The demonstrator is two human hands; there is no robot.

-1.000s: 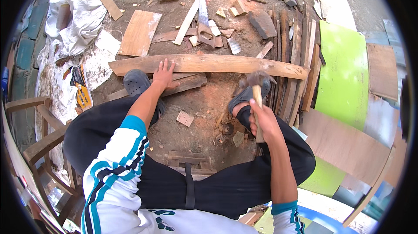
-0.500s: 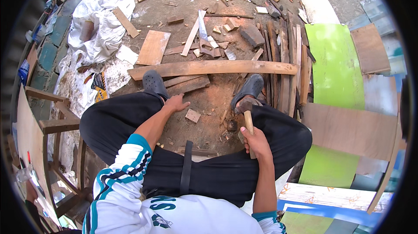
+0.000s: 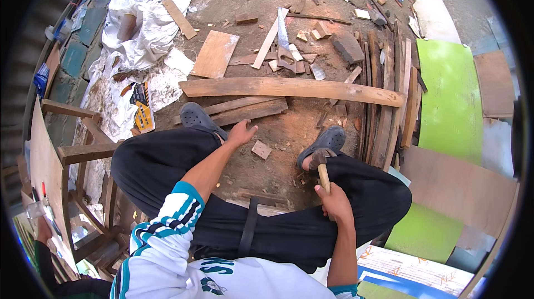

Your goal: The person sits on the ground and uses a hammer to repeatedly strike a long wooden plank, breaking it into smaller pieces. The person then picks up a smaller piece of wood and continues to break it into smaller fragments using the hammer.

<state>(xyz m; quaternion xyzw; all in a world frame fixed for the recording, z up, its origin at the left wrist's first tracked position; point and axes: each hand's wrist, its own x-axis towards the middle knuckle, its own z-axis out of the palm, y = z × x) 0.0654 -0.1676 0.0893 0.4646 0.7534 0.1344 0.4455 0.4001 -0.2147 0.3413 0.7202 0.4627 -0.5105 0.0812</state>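
My right hand (image 3: 337, 203) is wrapped around the wooden handle of a hammer (image 3: 323, 174). The hammer's metal head is up beside my right shoe (image 3: 328, 142), over my right leg. My left hand (image 3: 241, 132) hangs loosely curled between my knees, thumb apart from the fingers; nothing shows in it. Just right of it, a small square wood block (image 3: 261, 149) lies on the ground. Beyond my feet a long wooden plank (image 3: 289, 89) stretches crosswise, with shorter wood pieces (image 3: 250, 111) beside my left shoe (image 3: 197, 116).
A handsaw (image 3: 285, 57) lies among wood scraps past the plank. Long boards (image 3: 384, 104) are lined up at the right, next to green panels (image 3: 449, 93). A white sack (image 3: 142, 7) sits at the far left, a wooden frame (image 3: 83, 154) at the near left.
The view has shifted, so the ground things sit farther right. My left hand has moved slightly toward the small block, its fingers more curled. My right hand keeps the hammer.
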